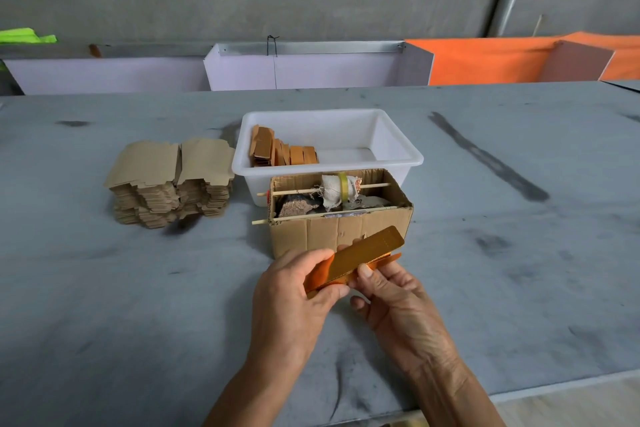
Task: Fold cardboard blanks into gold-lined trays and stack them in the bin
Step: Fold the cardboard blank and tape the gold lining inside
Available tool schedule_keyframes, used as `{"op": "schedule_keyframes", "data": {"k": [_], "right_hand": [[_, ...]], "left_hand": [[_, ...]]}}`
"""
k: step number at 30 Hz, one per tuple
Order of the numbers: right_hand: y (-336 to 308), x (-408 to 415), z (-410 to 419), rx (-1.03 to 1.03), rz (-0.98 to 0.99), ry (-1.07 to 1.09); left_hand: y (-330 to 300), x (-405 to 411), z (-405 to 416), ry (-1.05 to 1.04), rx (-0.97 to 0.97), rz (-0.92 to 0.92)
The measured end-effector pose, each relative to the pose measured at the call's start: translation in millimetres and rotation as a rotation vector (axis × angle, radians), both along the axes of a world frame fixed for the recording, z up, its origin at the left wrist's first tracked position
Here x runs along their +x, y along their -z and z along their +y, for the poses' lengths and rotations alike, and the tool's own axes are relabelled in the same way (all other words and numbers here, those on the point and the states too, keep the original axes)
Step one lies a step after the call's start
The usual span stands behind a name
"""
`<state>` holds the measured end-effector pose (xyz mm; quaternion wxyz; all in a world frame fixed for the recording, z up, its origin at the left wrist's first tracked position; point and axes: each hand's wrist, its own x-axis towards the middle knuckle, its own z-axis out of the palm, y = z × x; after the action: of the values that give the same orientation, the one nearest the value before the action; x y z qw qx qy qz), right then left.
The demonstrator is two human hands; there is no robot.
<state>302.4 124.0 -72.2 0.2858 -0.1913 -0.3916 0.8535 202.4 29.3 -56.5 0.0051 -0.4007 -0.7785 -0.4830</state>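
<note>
Both of my hands hold a gold-lined cardboard blank (367, 255) just in front of the brown cardboard box (332, 230). My left hand (294, 302) grips its left end, fingers curled round the orange flap. My right hand (394, 295) pinches its lower edge with the thumb on top. The gold face tilts up toward the right. A white plastic bin (398, 152) stands behind the box, with several folded trays (282, 151) lined up in its left half. A stack of flat brown blanks (173, 184) lies left of the bin.
The brown box holds a cloth-wrapped roller (341, 189) on wooden skewers and dark lumps. The grey table (519, 253) runs wide on both sides. White and orange panels (485, 61) stand along its far edge before a concrete wall.
</note>
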Motion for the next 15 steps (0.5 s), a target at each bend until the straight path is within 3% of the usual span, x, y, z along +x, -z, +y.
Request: {"op": "schedule_keyframes", "data": {"k": [15], "right_hand": [[-3.9, 2.2, 9.8, 0.030, 0.060, 0.037]], "left_hand": [[-0.3, -5.3, -0.9, 0.117, 0.024, -0.175]]}}
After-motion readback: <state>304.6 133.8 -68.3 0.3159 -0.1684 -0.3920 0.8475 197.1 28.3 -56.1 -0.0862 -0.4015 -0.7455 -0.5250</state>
